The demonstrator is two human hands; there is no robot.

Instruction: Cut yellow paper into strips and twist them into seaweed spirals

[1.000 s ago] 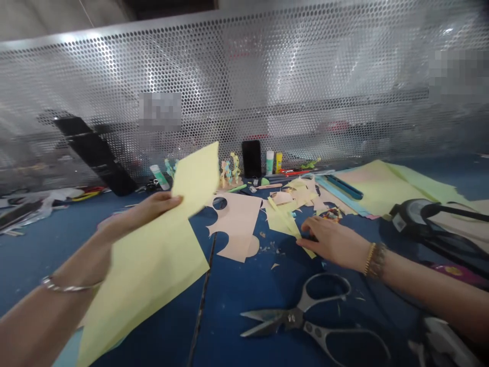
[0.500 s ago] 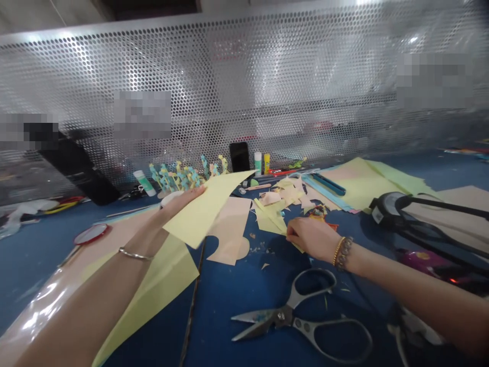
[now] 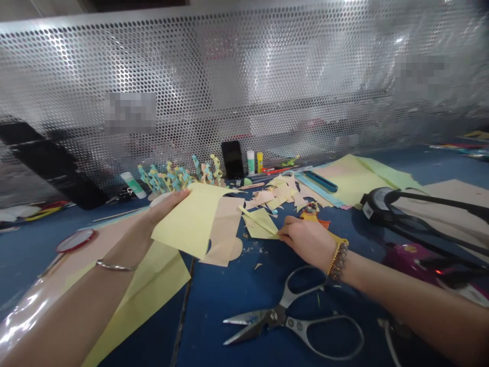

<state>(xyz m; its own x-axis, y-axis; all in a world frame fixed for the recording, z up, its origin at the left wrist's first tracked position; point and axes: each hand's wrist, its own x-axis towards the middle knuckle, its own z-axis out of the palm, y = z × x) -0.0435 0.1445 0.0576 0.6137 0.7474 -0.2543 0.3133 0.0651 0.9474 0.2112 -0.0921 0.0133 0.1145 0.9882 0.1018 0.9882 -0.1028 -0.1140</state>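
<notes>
My left hand (image 3: 168, 204) grips a sheet of pale yellow paper (image 3: 191, 219) by its far edge, holding it tilted above the table. Under that sheet lies a peach paper piece (image 3: 225, 232) with a curved cutout. With fingers pinched, my right hand (image 3: 301, 237) is at the lower corner of a smaller yellow paper piece (image 3: 263, 224) and holds that corner. Nearer to me, metal scissors (image 3: 275, 317) rest on the blue table with their blades apart. Beyond the right hand is a heap of paper scraps (image 3: 282, 191).
Curled paper strips (image 3: 175, 176), a phone (image 3: 233, 159) and glue sticks (image 3: 250, 162) stand along a perforated metal screen (image 3: 267, 92). A blue utility knife (image 3: 321, 181) lies by stacked paper. Right of me are a black-handled tool (image 3: 382, 204) and a purple device (image 3: 416, 265).
The yellow sheet in my left hand has turned and lowered, showing more of its face. My right hand stays at the small yellow piece's corner. The whole view has shifted slightly.
</notes>
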